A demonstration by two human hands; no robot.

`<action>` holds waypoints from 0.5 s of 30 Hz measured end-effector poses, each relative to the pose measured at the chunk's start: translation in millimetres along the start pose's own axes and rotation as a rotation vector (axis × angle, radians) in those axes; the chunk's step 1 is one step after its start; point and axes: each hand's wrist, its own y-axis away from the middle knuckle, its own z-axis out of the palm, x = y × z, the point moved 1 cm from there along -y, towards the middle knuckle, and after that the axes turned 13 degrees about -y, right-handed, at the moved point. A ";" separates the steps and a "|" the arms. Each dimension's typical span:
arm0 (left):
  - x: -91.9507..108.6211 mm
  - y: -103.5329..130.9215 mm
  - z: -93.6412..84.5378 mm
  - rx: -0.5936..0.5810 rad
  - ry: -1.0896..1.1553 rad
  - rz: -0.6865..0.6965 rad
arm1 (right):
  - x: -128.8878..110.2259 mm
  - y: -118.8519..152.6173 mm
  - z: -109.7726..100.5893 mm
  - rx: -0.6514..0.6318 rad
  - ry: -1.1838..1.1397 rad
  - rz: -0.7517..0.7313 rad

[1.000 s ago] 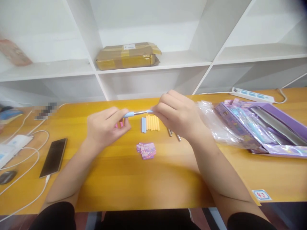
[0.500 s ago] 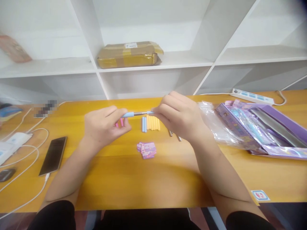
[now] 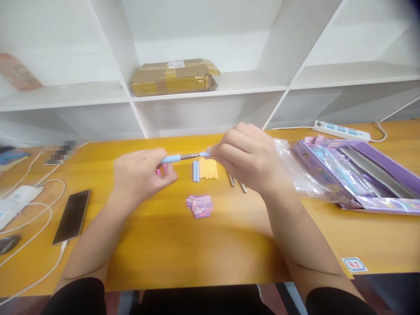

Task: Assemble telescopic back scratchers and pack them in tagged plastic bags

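Between my hands, level above the table, is a slim stick with light blue ends and a silver metal middle. My left hand is closed round its left blue end. The fingers of my right hand pinch the other blue end and hide its tip. Below lie two light blue sticks beside a row of several yellow sticks. Pink sticks show partly behind my left fingers. Silver metal tubes lie under my right hand, partly covered.
Small purple printed cards lie nearer me. At right are clear plastic wrapping and an open purple box. A phone with a cable lies left, near a white power strip. A taped carton sits on the shelf.
The stick's left end has dipped slightly, and my left fingers have shifted a little along it. Both hands keep their hold. The whole view has shifted slightly.
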 end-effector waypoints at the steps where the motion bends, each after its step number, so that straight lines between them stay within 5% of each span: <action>1: -0.2 -0.4 0.3 -0.013 -0.021 -0.007 | 0.8 0.1 0.5 0.001 0.004 -0.001; 9: -16.0 -4.6 -2.5 -0.126 -0.093 -0.070 | 16.7 4.9 3.0 0.115 0.124 -0.104; 12: -44.9 -7.8 -1.2 -0.120 -0.147 -0.110 | 37.2 11.2 -7.4 0.128 0.195 -0.025; 15: -95.5 -5.4 -0.2 -0.121 -0.232 -0.208 | 77.9 28.7 -31.8 0.185 0.287 0.133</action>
